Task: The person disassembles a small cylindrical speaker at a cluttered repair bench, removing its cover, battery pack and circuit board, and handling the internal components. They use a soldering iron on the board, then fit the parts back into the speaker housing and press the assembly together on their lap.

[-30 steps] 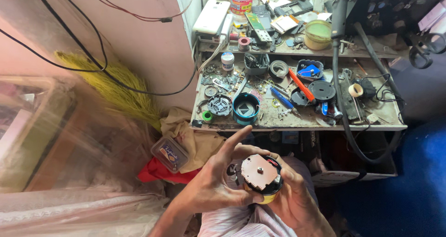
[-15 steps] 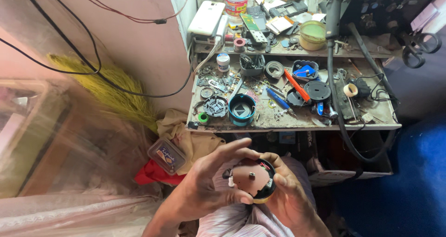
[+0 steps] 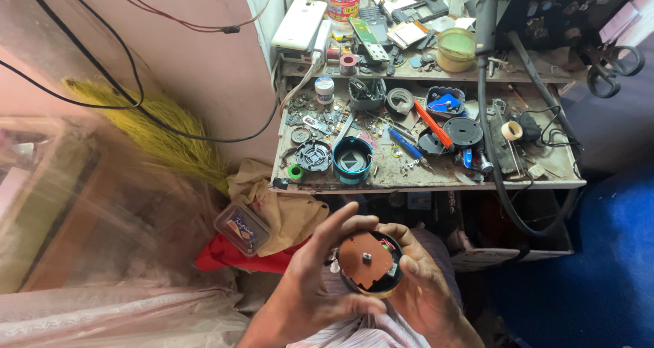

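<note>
Below the cluttered workbench [image 3: 422, 177], both hands, left hand [image 3: 315, 290] and right hand [image 3: 424, 290], are loosely cupping a round brown circuit board assembly [image 3: 368, 263], which risks slipping from that light fingertip grip.

Round brown circuit board [image 3: 366, 261], blue-rimmed black housing [image 3: 352, 160], yellow broom [image 3: 160, 131], red cloth [image 3: 228, 258], orange-handled screwdriver [image 3: 433, 124]

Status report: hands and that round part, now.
Left hand and right hand both grip the round part, brown board up. Cluttered workbench ahead; nothing blocking.
</note>
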